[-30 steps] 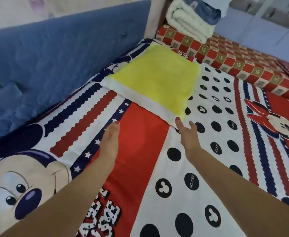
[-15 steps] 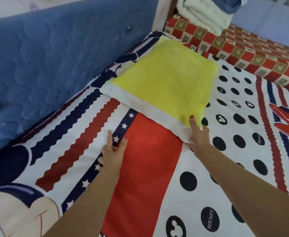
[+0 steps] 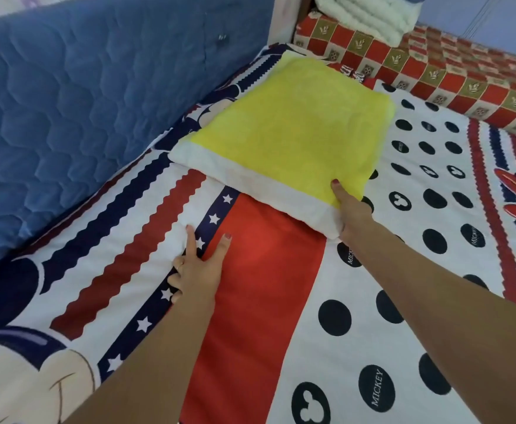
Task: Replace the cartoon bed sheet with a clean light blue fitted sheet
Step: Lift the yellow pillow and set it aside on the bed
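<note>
Bed covered edge to edge by a cartoon-print cotton sheet (image 3: 250, 316) in red, white and navy — black dots, wavy stripes, a star band, mouse faces. Sheet lies flat, few wrinkles.

Directly on the sheet: a flat rectangular pillow, yellow cover with white border (image 3: 284, 142), near the blue quilted padded headboard (image 3: 82, 102) that runs along the bed's far-left side. Pillow's near-right corner is lifted slightly off the sheet.

Beyond the pillow, away from the headboard's end — a long red-and-gold checked bolster-like roll (image 3: 434, 75) lying across the bed edge, with folded white bedding (image 3: 369, 16) stacked on it.
</note>
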